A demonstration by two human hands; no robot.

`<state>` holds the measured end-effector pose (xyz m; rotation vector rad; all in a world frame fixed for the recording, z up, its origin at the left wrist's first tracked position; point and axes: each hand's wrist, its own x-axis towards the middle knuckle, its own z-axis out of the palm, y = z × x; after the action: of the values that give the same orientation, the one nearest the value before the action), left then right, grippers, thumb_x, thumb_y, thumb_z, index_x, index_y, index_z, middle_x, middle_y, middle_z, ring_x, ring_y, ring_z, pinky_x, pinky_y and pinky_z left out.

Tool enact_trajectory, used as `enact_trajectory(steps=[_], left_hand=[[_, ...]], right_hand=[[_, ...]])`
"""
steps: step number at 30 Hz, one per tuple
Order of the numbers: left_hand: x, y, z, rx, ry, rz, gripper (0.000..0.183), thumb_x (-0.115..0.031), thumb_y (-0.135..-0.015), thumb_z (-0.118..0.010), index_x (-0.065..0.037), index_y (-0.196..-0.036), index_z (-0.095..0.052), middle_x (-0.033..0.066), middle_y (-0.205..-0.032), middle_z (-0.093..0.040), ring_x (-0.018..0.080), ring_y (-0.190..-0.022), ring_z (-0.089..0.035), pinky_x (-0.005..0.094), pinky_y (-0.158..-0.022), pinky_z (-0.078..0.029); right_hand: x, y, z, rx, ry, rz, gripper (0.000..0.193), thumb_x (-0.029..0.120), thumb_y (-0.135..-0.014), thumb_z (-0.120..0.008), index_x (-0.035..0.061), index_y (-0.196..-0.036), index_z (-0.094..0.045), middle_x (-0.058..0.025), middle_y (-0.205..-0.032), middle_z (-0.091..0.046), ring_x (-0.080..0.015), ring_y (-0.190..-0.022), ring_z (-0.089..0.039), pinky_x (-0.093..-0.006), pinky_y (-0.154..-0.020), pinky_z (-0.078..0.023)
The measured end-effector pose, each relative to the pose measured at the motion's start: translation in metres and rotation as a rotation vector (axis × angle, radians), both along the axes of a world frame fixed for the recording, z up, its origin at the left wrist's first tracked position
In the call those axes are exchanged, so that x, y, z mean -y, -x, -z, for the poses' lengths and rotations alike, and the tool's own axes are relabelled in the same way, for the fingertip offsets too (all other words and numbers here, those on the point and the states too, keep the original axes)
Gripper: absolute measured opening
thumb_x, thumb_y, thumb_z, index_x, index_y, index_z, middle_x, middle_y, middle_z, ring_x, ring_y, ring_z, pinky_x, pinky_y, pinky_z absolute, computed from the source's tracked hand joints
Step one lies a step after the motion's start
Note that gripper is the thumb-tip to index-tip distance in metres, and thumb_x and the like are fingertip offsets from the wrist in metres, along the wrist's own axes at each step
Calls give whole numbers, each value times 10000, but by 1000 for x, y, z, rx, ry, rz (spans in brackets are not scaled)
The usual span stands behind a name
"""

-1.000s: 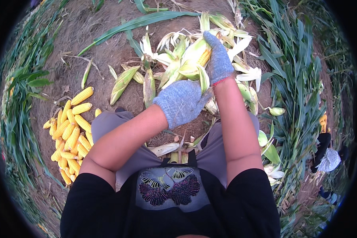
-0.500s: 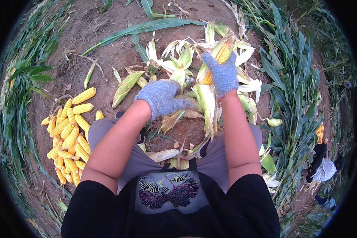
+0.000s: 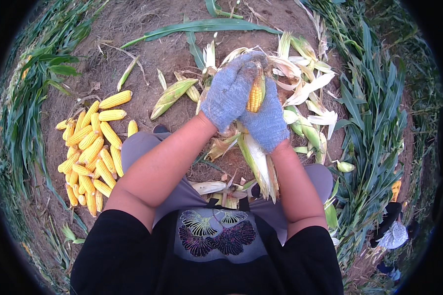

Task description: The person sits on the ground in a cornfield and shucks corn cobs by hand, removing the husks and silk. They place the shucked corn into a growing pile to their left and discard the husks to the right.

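Note:
An ear of corn [image 3: 255, 94], partly bared to its yellow kernels, is between my two gloved hands in front of me. My left hand [image 3: 231, 88], in a grey-blue knitted glove, is closed at the ear's upper end, where some husk still covers it. Round the lower part of the ear, my right hand [image 3: 267, 120] is wrapped in the same kind of glove. Pulled-back husk leaves [image 3: 258, 160] hang below the right hand toward my lap. The fingers of both hands partly hide the ear.
A heap of bare yellow corn ears [image 3: 91, 152] lies at my left. An ear in green husk [image 3: 173, 97] rests on the soil beyond it. Stripped husks [image 3: 310, 91] are strewn at the right, beside a bank of green stalks [image 3: 371, 123]. Another person [image 3: 394, 231] is at the far right.
My left hand has risen from low beside the husks to the top of the ear. The right hand has brought the ear nearer and leftward, and both hands now meet on it.

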<state>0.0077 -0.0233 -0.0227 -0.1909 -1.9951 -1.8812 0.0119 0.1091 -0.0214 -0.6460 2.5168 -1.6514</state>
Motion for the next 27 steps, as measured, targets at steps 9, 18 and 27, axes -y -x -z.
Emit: enact_trajectory(steps=[9, 18, 27], left_hand=[[-5, 8, 5, 179, -257, -25, 314, -111, -997, -456, 14, -1242, -609, 99, -1142, -666, 162, -1039, -622, 307, -929, -506], [-3, 13, 20, 311, -773, 130, 371, -237, -1026, -487, -5, -1308, -552, 86, -1199, -635, 186, -1073, -608, 306, -937, -494], [-22, -4, 0, 312, -193, 18, 472, -320, -989, -571, 60, -1268, -558, 167, -1088, -677, 205, -1004, -631, 332, -902, -500]], right_hand=[[-8, 6, 13, 169, 286, -28, 711, 141, -700, -832, -2, -1274, -436, -145, -1156, -581, -241, -1061, -585, -366, -936, -482], [-16, 10, 12, 169, 214, 48, 719, 172, -738, -832, -8, -1301, -421, -164, -1165, -580, -271, -1048, -590, -379, -943, -476], [-15, 9, 15, -67, -29, 66, 827, 163, -730, -834, -19, -1374, -347, -223, -1280, -548, -319, -1187, -569, -393, -1017, -454]])
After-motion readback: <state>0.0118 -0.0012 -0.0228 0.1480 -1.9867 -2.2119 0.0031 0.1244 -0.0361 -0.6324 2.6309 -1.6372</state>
